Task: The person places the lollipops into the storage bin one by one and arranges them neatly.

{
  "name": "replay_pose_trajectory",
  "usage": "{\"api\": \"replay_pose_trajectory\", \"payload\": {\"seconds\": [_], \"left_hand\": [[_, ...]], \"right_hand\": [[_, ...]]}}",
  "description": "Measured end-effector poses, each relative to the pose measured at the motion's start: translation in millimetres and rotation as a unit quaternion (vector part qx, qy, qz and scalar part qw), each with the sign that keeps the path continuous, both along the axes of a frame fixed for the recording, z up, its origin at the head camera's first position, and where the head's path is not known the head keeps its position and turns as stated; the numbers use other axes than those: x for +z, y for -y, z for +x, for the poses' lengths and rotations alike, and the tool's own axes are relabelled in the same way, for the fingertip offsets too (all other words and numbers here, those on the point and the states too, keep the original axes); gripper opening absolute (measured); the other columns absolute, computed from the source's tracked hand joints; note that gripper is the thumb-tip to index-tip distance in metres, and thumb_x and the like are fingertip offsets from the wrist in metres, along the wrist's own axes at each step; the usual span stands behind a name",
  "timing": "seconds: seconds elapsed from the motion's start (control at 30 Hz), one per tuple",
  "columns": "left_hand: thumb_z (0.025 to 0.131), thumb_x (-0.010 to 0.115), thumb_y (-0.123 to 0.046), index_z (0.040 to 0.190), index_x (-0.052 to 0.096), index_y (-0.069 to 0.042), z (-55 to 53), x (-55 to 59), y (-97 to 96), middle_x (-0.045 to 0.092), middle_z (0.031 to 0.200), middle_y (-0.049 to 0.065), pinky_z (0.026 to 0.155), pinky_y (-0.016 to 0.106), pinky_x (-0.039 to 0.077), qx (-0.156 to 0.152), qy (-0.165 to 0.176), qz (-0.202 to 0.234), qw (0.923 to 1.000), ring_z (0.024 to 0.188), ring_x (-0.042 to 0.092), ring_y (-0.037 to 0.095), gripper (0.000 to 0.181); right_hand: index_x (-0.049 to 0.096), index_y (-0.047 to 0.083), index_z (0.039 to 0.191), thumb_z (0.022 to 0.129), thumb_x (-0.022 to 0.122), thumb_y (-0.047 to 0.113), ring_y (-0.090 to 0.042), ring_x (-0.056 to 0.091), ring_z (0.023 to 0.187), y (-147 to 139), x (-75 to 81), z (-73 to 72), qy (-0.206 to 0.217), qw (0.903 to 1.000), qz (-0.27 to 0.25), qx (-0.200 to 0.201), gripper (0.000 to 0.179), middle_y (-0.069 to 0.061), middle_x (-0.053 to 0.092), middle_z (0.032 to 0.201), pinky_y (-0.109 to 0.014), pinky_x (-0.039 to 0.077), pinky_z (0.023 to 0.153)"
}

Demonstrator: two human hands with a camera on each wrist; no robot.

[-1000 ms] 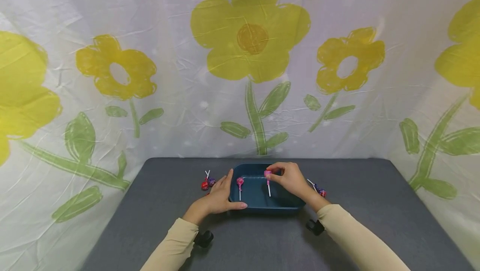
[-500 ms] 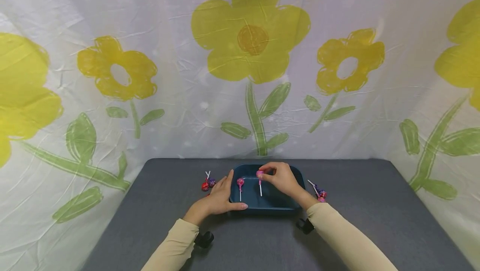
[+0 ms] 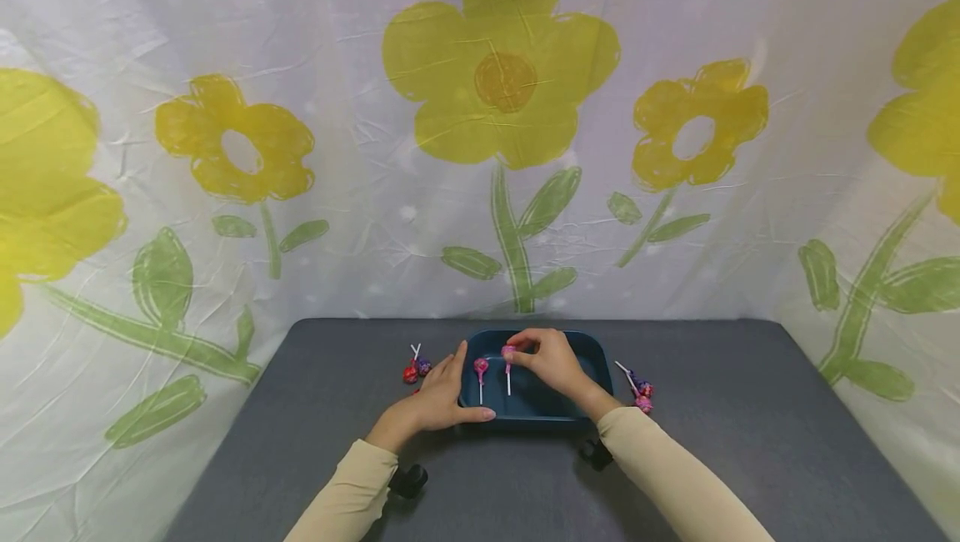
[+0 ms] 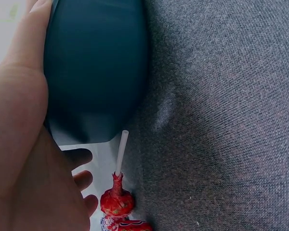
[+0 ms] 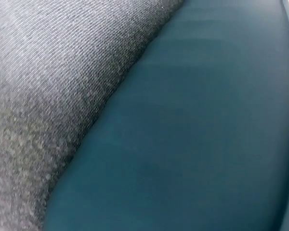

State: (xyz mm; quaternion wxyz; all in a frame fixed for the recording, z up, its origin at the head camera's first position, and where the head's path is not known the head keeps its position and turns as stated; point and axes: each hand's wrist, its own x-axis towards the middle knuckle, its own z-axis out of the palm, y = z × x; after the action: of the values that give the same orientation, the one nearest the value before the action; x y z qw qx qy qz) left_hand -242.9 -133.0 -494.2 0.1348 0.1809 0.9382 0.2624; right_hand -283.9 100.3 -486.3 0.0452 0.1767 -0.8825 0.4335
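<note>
My right hand (image 3: pixel 553 361) pinches a pink-wrapped lollipop (image 3: pixel 508 380) by its head, stick pointing toward me, over the left half of a dark teal tray (image 3: pixel 536 424). Just left of it, another pink lollipop (image 3: pixel 481 366) lies in the tray with its stick also toward me. Along the tray's left side rests my left hand (image 3: pixel 437 396), fingers straight and thumb lying on the front rim. The left wrist view shows that thumb against the tray wall (image 4: pixel 96 72). In the right wrist view only the tray's outer side (image 5: pixel 192 125) and tabletop show; the hand is hidden there.
Left of the tray lie red (image 3: pixel 410 374) and purple (image 3: pixel 424 367) lollipops; a red one (image 4: pixel 117 198) sits close below my left fingers. Several more lollipops (image 3: pixel 642 392) lie to the right. A flowered curtain (image 3: pixel 360 217) hangs behind the grey table (image 3: pixel 480 492).
My right hand has moved left across the tray with the pink lollipop, bringing it beside the one lying there. My left hand has stayed at the tray's side.
</note>
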Motion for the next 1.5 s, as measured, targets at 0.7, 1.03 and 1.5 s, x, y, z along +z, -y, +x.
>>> {"api": "replay_pose_trajectory", "payload": {"seconds": [0.7, 1.03, 1.5], "left_hand": [[0.079, 0.068, -0.069, 0.159, -0.004, -0.003, 1.2, 0.9, 0.9, 0.017, 0.165, 0.022, 0.120, 0.064, 0.015, -0.005, -0.003, 0.009, 0.9999, 0.153, 0.016, 0.041, 0.127], [0.078, 0.068, -0.070, 0.159, -0.005, -0.005, -0.6, -1.1, 0.8, 0.017, 0.165, 0.021, 0.120, 0.064, 0.017, -0.003, -0.008, 0.004, 1.0000, 0.153, 0.017, 0.040, 0.127], [0.082, 0.070, -0.063, 0.159, -0.007, -0.006, -1.1, -3.3, 1.0, 0.015, 0.166, 0.021, 0.120, 0.063, 0.015, -0.003, -0.003, 0.011, 0.9999, 0.154, 0.015, 0.039, 0.123]], "right_hand": [[0.077, 0.015, 0.100, 0.085, 0.079, 0.027, -0.009, 0.065, 0.079, 17, -9.7, -2.5, -0.005, 0.9998, 0.009, -0.020, 0.019, 0.001, 0.076, 0.090, -0.024, 0.051, 0.067], [0.077, 0.015, 0.100, 0.085, 0.079, 0.027, -0.010, 0.065, 0.081, 23, -14.4, -5.8, 0.003, 0.9997, 0.012, -0.020, 0.020, 0.001, 0.077, 0.091, -0.028, 0.053, 0.072], [0.077, 0.014, 0.099, 0.085, 0.078, 0.027, -0.011, 0.067, 0.081, 30, -18.9, -6.5, -0.009, 0.9997, 0.013, -0.018, 0.019, 0.001, 0.077, 0.089, -0.028, 0.053, 0.071]]}}
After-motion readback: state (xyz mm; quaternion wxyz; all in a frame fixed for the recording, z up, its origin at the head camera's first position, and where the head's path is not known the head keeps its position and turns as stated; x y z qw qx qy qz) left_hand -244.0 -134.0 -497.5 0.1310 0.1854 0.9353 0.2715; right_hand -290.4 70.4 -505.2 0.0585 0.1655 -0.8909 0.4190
